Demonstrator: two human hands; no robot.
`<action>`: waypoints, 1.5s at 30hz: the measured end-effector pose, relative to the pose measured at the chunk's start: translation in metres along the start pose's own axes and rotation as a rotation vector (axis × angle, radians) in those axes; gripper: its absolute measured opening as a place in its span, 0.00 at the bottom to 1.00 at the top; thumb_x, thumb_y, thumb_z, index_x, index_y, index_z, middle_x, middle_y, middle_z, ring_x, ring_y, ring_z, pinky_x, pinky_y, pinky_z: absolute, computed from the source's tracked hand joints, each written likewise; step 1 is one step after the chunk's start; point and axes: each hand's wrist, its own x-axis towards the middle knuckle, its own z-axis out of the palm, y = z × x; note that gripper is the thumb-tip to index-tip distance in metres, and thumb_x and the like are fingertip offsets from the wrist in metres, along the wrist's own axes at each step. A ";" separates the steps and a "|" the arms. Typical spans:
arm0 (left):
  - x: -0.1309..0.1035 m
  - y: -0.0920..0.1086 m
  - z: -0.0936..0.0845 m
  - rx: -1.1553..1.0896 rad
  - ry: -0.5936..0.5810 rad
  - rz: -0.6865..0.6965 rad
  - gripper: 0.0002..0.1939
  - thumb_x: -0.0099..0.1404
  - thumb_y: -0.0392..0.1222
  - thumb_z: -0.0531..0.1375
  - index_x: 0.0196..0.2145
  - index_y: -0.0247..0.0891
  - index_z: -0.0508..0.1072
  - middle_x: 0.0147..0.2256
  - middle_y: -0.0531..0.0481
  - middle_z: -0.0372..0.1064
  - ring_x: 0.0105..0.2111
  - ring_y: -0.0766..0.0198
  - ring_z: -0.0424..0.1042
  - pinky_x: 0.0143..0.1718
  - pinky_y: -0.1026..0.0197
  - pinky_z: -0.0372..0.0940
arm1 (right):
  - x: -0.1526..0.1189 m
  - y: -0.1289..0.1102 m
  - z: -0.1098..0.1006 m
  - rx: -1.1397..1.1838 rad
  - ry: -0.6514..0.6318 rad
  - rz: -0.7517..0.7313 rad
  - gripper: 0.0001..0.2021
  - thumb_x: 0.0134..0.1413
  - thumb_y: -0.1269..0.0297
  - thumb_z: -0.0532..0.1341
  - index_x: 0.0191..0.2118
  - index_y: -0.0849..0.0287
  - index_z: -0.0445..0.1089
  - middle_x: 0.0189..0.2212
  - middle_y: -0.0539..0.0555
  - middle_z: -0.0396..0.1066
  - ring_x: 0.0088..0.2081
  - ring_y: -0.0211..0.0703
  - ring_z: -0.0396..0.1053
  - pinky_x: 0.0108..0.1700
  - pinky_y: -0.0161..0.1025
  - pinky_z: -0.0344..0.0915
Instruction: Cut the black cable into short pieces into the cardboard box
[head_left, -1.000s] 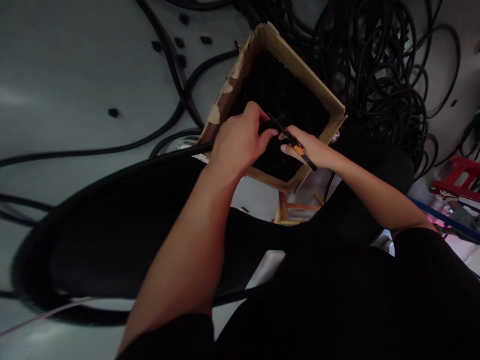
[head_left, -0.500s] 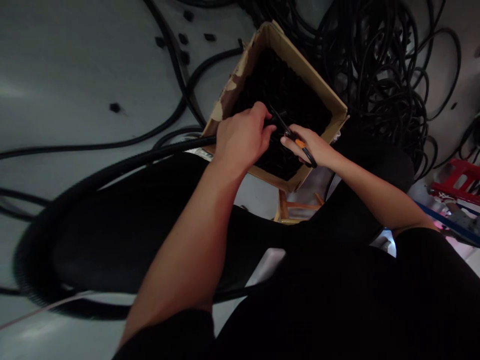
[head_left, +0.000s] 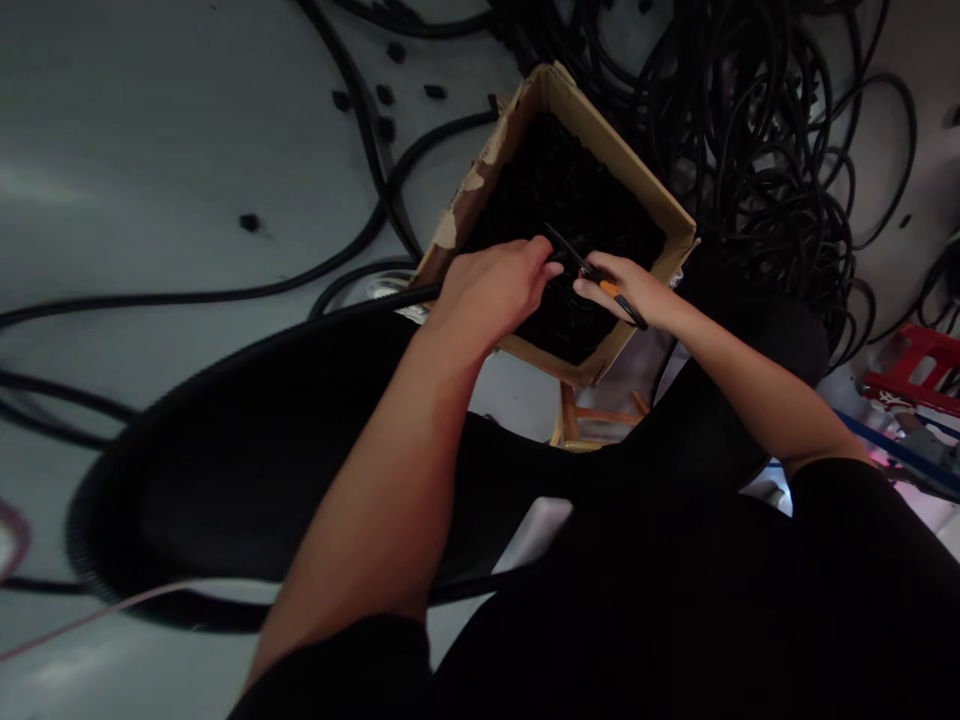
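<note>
My left hand point(head_left: 499, 287) is closed around a black ribbed hose point(head_left: 300, 325), which loops out to the left past my leg. The hose's end by my fingertips is dark and hard to make out. My right hand point(head_left: 630, 287) grips a pair of scissors point(head_left: 611, 288) with black and orange handles, its blades pointing up and left close to my left fingertips. Both hands are over a cardboard box point(head_left: 626, 145) with torn edges. Inside lie many short black pieces point(head_left: 577, 190), too dark to tell apart.
A big tangle of black hose point(head_left: 780, 150) lies on the floor beyond the box. Several small black pieces point(head_left: 249, 222) are scattered at upper left. Below the box shows a wooden stool point(head_left: 570, 425). A red plastic object point(head_left: 919, 370) stands at the right.
The hose loop at the left has shifted to the right. Both hands have moved slightly lower in view, and the short dark bit of hose beyond my left fingertips no longer shows.
</note>
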 end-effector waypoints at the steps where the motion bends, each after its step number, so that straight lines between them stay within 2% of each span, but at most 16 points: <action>1: 0.000 -0.001 -0.001 0.005 0.001 -0.006 0.23 0.90 0.51 0.49 0.65 0.41 0.79 0.60 0.31 0.85 0.62 0.33 0.85 0.59 0.43 0.76 | -0.001 0.001 -0.001 -0.021 -0.007 -0.009 0.24 0.77 0.39 0.72 0.42 0.54 0.67 0.34 0.46 0.64 0.38 0.39 0.62 0.42 0.39 0.62; 5: 0.001 -0.003 -0.002 0.014 -0.027 -0.035 0.23 0.90 0.49 0.50 0.66 0.41 0.80 0.59 0.31 0.85 0.60 0.33 0.86 0.60 0.43 0.76 | -0.003 0.002 0.000 -0.051 -0.023 -0.007 0.24 0.77 0.39 0.71 0.44 0.55 0.68 0.36 0.47 0.66 0.38 0.40 0.63 0.42 0.40 0.63; 9: 0.003 -0.005 0.001 -0.015 -0.105 0.000 0.21 0.89 0.51 0.51 0.65 0.45 0.80 0.55 0.37 0.87 0.57 0.36 0.87 0.56 0.47 0.77 | -0.003 0.003 -0.001 -0.007 -0.092 -0.005 0.22 0.77 0.40 0.70 0.48 0.54 0.68 0.38 0.48 0.68 0.38 0.41 0.66 0.43 0.39 0.67; 13: 0.004 -0.009 -0.002 -0.048 -0.171 -0.013 0.23 0.90 0.54 0.50 0.65 0.46 0.80 0.54 0.38 0.86 0.56 0.37 0.87 0.55 0.47 0.77 | -0.003 0.002 -0.007 -0.118 -0.070 -0.047 0.16 0.76 0.50 0.71 0.45 0.54 0.67 0.37 0.48 0.68 0.40 0.42 0.65 0.47 0.41 0.67; 17: 0.002 -0.018 -0.010 -0.036 -0.125 -0.093 0.28 0.90 0.54 0.45 0.67 0.40 0.79 0.57 0.32 0.85 0.59 0.34 0.85 0.61 0.40 0.76 | -0.005 0.000 -0.010 -0.198 -0.018 -0.036 0.13 0.76 0.56 0.71 0.44 0.54 0.67 0.37 0.49 0.69 0.40 0.43 0.66 0.47 0.42 0.67; 21: 0.006 -0.030 -0.003 -0.116 -0.012 -0.072 0.28 0.89 0.52 0.48 0.71 0.36 0.78 0.67 0.31 0.80 0.70 0.36 0.79 0.72 0.40 0.72 | -0.010 0.002 -0.010 -0.088 -0.042 0.086 0.16 0.79 0.51 0.71 0.48 0.54 0.67 0.35 0.47 0.68 0.35 0.40 0.67 0.41 0.39 0.66; 24: 0.009 -0.033 0.003 -0.154 0.062 -0.033 0.29 0.88 0.48 0.50 0.76 0.35 0.74 0.74 0.34 0.75 0.76 0.40 0.74 0.79 0.44 0.66 | -0.012 0.004 -0.008 -0.008 -0.017 0.102 0.15 0.81 0.50 0.69 0.52 0.52 0.66 0.38 0.47 0.70 0.37 0.40 0.70 0.42 0.38 0.69; 26: 0.007 -0.029 0.001 -0.198 0.094 -0.048 0.29 0.88 0.51 0.51 0.78 0.38 0.71 0.71 0.39 0.79 0.75 0.40 0.74 0.79 0.43 0.66 | -0.011 0.002 -0.006 -0.021 0.002 0.062 0.13 0.81 0.53 0.69 0.53 0.52 0.66 0.41 0.49 0.72 0.42 0.42 0.71 0.47 0.39 0.71; 28: 0.002 -0.020 -0.005 -0.239 0.113 -0.091 0.29 0.89 0.55 0.54 0.78 0.41 0.70 0.63 0.43 0.83 0.74 0.39 0.75 0.77 0.42 0.68 | -0.009 -0.001 -0.003 -0.029 -0.021 0.023 0.12 0.81 0.54 0.68 0.54 0.52 0.67 0.43 0.50 0.73 0.45 0.43 0.72 0.51 0.41 0.73; 32: -0.001 -0.005 -0.012 -0.238 0.109 -0.108 0.26 0.86 0.55 0.59 0.73 0.43 0.76 0.55 0.43 0.86 0.70 0.37 0.78 0.73 0.43 0.71 | -0.002 -0.005 0.005 0.008 -0.043 -0.010 0.16 0.80 0.49 0.69 0.54 0.53 0.67 0.43 0.50 0.72 0.44 0.44 0.72 0.53 0.43 0.74; 37: 0.006 -0.003 -0.006 -0.214 0.100 -0.045 0.25 0.82 0.50 0.60 0.72 0.47 0.78 0.57 0.41 0.86 0.66 0.37 0.82 0.69 0.42 0.75 | 0.003 -0.004 0.009 0.012 -0.003 -0.007 0.23 0.81 0.38 0.68 0.50 0.53 0.64 0.41 0.49 0.69 0.43 0.43 0.70 0.52 0.42 0.73; 40: 0.007 -0.005 -0.004 -0.205 0.105 -0.029 0.25 0.81 0.50 0.60 0.71 0.48 0.78 0.60 0.40 0.86 0.66 0.37 0.82 0.67 0.43 0.77 | 0.002 -0.008 0.008 -0.012 0.004 0.025 0.23 0.81 0.38 0.67 0.49 0.52 0.64 0.39 0.48 0.68 0.42 0.43 0.69 0.48 0.42 0.71; 45: -0.001 -0.002 -0.010 -0.180 0.106 -0.116 0.28 0.84 0.56 0.56 0.73 0.45 0.77 0.60 0.41 0.85 0.70 0.37 0.79 0.70 0.42 0.73 | 0.000 -0.016 0.006 -0.085 0.037 0.058 0.24 0.80 0.38 0.69 0.45 0.51 0.64 0.36 0.48 0.66 0.39 0.44 0.65 0.45 0.42 0.67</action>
